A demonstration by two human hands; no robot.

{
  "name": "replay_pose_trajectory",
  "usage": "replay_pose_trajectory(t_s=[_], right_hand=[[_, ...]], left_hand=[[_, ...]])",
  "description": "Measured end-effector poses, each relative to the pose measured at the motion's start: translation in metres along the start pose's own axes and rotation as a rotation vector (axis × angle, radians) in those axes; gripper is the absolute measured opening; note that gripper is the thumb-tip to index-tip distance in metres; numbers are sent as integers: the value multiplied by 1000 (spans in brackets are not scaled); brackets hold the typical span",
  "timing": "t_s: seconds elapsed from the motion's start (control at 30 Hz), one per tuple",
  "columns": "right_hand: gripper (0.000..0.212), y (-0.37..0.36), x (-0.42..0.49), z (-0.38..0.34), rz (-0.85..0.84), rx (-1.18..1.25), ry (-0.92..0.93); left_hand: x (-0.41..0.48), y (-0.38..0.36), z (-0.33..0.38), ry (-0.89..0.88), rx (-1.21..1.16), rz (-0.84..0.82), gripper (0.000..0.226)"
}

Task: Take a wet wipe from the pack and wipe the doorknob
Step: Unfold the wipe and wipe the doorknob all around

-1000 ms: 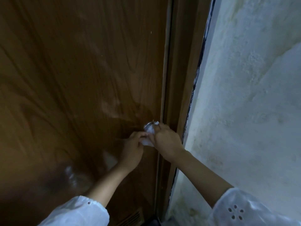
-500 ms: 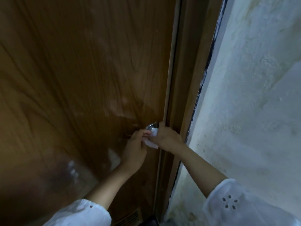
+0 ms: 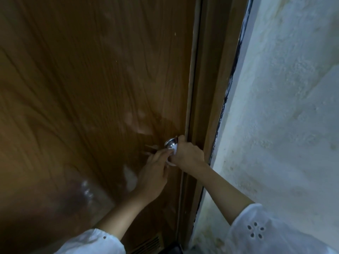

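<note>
More of the shiny doorknob (image 3: 171, 143) shows now, white wipe (image 3: 173, 150) below.

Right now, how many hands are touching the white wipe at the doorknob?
2. The right hand presses the wipe on the doorknob; the left hand pinches its lower edge.

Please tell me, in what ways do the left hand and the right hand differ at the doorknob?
The right hand is closed around the doorknob with the white wet wipe under it; the left hand only pinches the wipe's lower edge with its fingers. The right hand sits higher, beside the door frame; the left hand sits lower, over the door panel. Both touch the wipe, and both arms wear white sleeves.
</note>
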State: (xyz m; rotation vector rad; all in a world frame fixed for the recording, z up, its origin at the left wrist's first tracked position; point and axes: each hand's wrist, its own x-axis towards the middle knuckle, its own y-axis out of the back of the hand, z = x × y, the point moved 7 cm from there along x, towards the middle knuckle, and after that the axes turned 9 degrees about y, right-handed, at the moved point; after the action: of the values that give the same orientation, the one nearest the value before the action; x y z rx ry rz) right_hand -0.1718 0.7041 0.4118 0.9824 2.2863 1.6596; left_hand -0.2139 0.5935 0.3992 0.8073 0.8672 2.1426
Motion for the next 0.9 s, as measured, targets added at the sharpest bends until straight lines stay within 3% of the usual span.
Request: replay_pose_trajectory(t_s=[0.1,0.27,0.5,0.77,0.9], right_hand=[[72,-7,1,11,-121,289,-78],[65,-17,-3,18,-284,791,-256],[49,-24,-12,19,-186,1066,-331],[25,-33,-23,16,-63,1381,-444],[30,-46,-31,10,-52,1827,-648]], left_hand=[[0,3,6,-45,21,44,52],[10,1,12,-20,-18,-46,55],[19,3,16,26,-50,-87,54],[21,-3,21,8,-32,-16,52],[25,0,22,-5,-102,-85,52]])
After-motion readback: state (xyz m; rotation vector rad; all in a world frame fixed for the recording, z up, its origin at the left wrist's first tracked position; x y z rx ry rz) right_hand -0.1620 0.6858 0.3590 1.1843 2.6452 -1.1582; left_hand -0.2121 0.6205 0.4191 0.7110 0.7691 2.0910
